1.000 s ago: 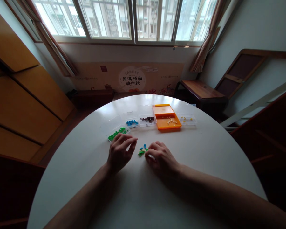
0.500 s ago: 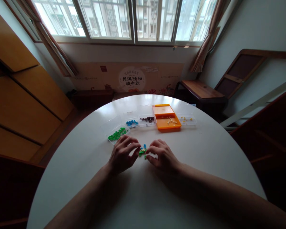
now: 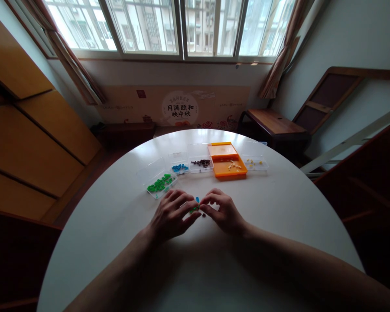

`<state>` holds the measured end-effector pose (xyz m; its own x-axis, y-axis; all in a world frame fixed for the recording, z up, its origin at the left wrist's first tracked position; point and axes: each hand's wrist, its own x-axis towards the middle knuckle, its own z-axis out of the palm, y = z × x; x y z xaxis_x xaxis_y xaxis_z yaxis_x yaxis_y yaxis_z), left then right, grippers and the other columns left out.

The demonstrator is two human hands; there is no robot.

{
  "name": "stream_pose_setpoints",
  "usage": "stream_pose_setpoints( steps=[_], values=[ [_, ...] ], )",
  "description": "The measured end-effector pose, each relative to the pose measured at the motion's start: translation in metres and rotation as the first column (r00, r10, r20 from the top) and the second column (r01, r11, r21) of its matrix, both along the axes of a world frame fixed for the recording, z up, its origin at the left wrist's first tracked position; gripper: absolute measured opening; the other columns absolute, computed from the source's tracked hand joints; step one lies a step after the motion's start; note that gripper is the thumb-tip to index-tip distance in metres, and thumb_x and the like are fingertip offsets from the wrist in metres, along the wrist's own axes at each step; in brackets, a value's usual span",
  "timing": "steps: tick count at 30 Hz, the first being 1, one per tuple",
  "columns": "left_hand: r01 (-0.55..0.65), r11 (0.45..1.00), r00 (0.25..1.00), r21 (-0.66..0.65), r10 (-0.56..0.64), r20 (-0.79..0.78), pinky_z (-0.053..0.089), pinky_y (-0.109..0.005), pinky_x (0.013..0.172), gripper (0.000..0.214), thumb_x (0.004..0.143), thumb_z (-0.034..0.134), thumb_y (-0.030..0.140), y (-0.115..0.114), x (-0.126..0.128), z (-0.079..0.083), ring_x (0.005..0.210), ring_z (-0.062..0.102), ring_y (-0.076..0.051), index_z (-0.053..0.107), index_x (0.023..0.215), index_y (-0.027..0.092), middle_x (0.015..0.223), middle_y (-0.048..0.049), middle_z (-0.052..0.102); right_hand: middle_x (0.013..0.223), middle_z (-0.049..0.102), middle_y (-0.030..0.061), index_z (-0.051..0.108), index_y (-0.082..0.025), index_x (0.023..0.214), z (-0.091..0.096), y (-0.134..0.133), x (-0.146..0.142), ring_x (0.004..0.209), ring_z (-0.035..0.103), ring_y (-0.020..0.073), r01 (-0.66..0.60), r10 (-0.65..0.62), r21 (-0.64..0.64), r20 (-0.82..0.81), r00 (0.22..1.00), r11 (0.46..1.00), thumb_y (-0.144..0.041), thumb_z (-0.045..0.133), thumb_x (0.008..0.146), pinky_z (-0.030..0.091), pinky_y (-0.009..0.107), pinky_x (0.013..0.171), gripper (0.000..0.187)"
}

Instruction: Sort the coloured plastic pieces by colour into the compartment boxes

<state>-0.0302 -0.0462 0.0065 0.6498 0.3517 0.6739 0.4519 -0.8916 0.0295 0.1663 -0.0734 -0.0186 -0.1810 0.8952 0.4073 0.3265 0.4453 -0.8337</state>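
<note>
A small cluster of green and blue toy bricks (image 3: 195, 206) lies on the round white table (image 3: 279, 208) between my two hands. My left hand (image 3: 170, 214) has its fingers curled and pinched at the cluster's left side. From the right, my right hand (image 3: 221, 209) pinches the same cluster with thumb and fingers. The fingertips of both hands meet over the bricks and hide most of them. I cannot tell whether the cluster is lifted off the table.
A row of small boxes stands beyond my hands: a clear one with green bricks (image 3: 159, 183), one with blue bricks (image 3: 180, 167), one with dark bricks (image 3: 201, 163), an open orange box (image 3: 229, 167) and a clear one with yellow bits (image 3: 255, 163). A wooden bench (image 3: 273, 123) stands past the table.
Both hands have closed in on the small brick cluster. The left hand moved right from beside the green box, and the right hand's fingers now pinch the cluster.
</note>
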Motion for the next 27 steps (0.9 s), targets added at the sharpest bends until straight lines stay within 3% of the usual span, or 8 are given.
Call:
stream_pose_setpoints(
  steps=[3,8,11,15,19,22,25,27],
  values=[
    [-0.002,1.0,1.0,0.03,0.002,-0.001,0.042,-0.03,0.07,0.009,0.085,0.063,0.019,-0.001,0.001,0.001,0.075,0.056,-0.015,0.062,0.093,0.022,0.082,-0.0013,0.068,0.082,0.059,0.0029,0.067,-0.019,0.082,-0.001,0.0,-0.001,0.072,0.059,0.0131,-0.028,0.026,-0.035,-0.059,0.998,0.999,-0.027,0.064,0.085,0.051,0.025,0.063,0.01],
    [-0.007,0.998,1.0,0.068,0.006,0.02,0.042,-0.03,0.071,0.011,0.083,0.065,0.016,0.002,-0.003,0.0,0.075,0.056,-0.015,0.062,0.092,0.023,0.079,0.0001,0.068,0.078,0.059,0.0028,0.067,-0.019,0.076,-0.001,0.0,0.0,0.076,0.059,0.015,0.021,-0.021,0.014,-0.011,1.0,1.0,-0.03,0.064,0.084,0.05,0.028,0.069,0.014],
    [-0.182,0.979,0.972,0.09,0.166,0.166,0.044,-0.031,0.072,0.01,0.081,0.068,0.018,0.009,-0.01,-0.002,0.075,0.056,-0.016,0.063,0.089,0.023,0.078,0.0002,0.067,0.08,0.061,0.0033,0.067,-0.02,0.079,-0.003,0.0,0.001,0.079,0.058,0.0163,0.069,-0.07,0.022,0.022,0.997,0.997,-0.024,0.064,0.083,0.049,0.028,0.069,0.007],
    [-0.486,0.873,0.82,0.029,0.445,0.36,0.046,-0.032,0.073,0.004,0.083,0.067,0.023,0.022,-0.022,-0.005,0.075,0.056,-0.018,0.066,0.087,0.022,0.078,-0.0018,0.067,0.081,0.063,0.0032,0.067,-0.021,0.081,-0.007,0.0,0.003,0.08,0.058,0.0168,0.076,-0.078,0.042,0.054,0.996,0.996,-0.017,0.064,0.081,0.049,0.029,0.07,0.004],
    [-0.592,0.806,0.734,-0.033,0.556,0.39,0.046,-0.036,0.078,0.013,0.086,0.061,0.023,0.03,-0.027,-0.008,0.078,0.057,-0.02,0.068,0.095,0.017,0.085,-0.0059,0.067,0.082,0.063,0.0034,0.067,-0.02,0.083,-0.008,-0.001,0.005,0.08,0.058,0.0166,0.059,-0.067,0.096,0.08,0.995,0.994,-0.014,0.062,0.082,0.049,0.03,0.074,0.007],
    [-0.525,0.849,0.773,-0.058,0.505,0.383,0.047,-0.036,0.079,0.013,0.086,0.06,0.02,0.027,-0.024,-0.007,0.081,0.057,-0.02,0.067,0.096,0.017,0.087,-0.0063,0.066,0.083,0.063,0.0035,0.067,-0.021,0.083,-0.007,-0.001,0.005,0.081,0.058,0.0169,0.067,-0.077,0.111,0.089,0.993,0.992,-0.014,0.063,0.082,0.049,0.03,0.076,0.008],
    [-0.284,0.956,0.921,-0.07,0.292,0.257,0.048,-0.033,0.076,0.008,0.082,0.062,0.017,0.021,-0.017,-0.007,0.081,0.056,-0.018,0.067,0.088,0.019,0.084,-0.0043,0.065,0.083,0.063,0.0034,0.067,-0.021,0.083,-0.005,-0.001,0.004,0.082,0.058,0.0174,0.075,-0.084,0.099,0.094,0.992,0.992,-0.014,0.062,0.081,0.049,0.031,0.076,0.009],
    [-0.128,0.986,0.983,-0.107,0.14,0.122,0.047,-0.033,0.075,0.008,0.081,0.062,0.016,0.018,-0.014,-0.008,0.08,0.056,-0.017,0.065,0.086,0.02,0.083,-0.0035,0.065,0.081,0.063,0.0032,0.067,-0.021,0.083,-0.003,0.0,0.003,0.082,0.058,0.0178,0.081,-0.09,0.088,0.107,0.99,0.993,-0.014,0.062,0.081,0.048,0.031,0.075,0.009]
  ],
)
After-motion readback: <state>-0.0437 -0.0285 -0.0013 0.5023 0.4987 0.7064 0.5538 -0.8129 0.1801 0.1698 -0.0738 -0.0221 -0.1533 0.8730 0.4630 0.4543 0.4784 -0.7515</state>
